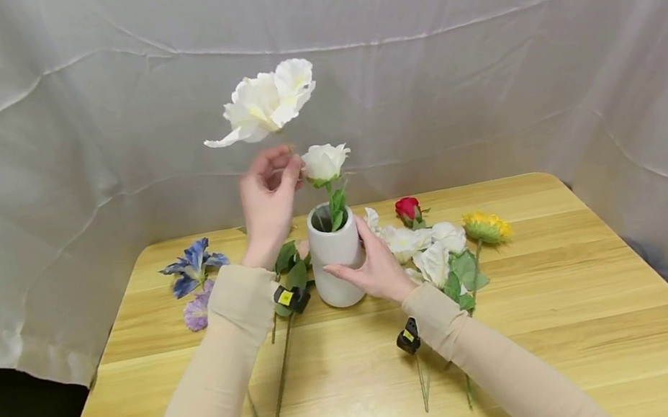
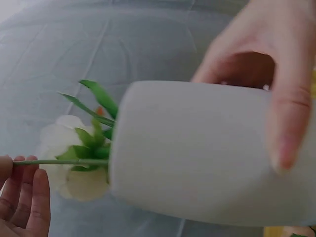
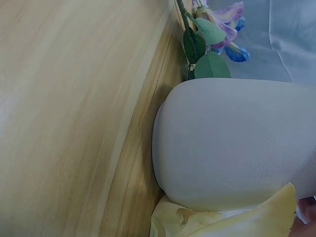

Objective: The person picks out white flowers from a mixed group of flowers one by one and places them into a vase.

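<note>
A white vase (image 1: 333,267) stands on the table, and my right hand (image 1: 379,270) grips its side with the thumb across the front. In its mouth is a white rose (image 1: 325,163) with green leaves. Above and left of the vase, my left hand (image 1: 269,197) pinches the stem of a large white flower (image 1: 265,103), whose bloom rises over the fingers. The left wrist view shows that thin green stem (image 2: 64,162) running from the left fingertips to the vase's rim. Most of the vase's wall (image 3: 237,143) fills the right wrist view.
Left of the vase lie a blue flower (image 1: 192,266), a purple flower (image 1: 196,310) and a leafy stem (image 1: 297,275). To the right are several white flowers (image 1: 433,264), a red rose (image 1: 408,209) and a yellow sunflower (image 1: 486,228). Grey cloth (image 1: 421,92) hangs behind the table.
</note>
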Demonstrator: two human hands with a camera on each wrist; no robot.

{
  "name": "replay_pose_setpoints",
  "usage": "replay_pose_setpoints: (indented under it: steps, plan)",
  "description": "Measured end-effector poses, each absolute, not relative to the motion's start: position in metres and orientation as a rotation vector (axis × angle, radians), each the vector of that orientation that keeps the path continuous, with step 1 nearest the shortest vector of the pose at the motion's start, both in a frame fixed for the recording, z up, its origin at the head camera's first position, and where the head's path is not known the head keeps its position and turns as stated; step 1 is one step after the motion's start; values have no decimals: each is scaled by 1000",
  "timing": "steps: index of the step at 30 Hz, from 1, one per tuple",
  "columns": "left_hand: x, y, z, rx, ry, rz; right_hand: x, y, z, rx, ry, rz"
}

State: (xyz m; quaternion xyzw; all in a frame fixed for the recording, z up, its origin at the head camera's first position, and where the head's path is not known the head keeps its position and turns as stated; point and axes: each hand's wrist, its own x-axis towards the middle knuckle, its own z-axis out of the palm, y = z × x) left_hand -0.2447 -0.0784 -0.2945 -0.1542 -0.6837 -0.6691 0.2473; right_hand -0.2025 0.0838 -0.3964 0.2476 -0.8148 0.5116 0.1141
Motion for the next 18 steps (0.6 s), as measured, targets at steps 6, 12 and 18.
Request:
replay_pose_setpoints:
  steps: [6,12,18]
  plan:
    - [-241,-82,-309,-448,-1953,-1739,-203,83,-396,726,-2388,1505]
    - [-233,-85,-320,-479,-1993,-1687,-202,84,-396,726,-2391,1513]
    - [-228,-86,-328,-473,-2031,-1648,-202,84,-395,719,-2398,1525]
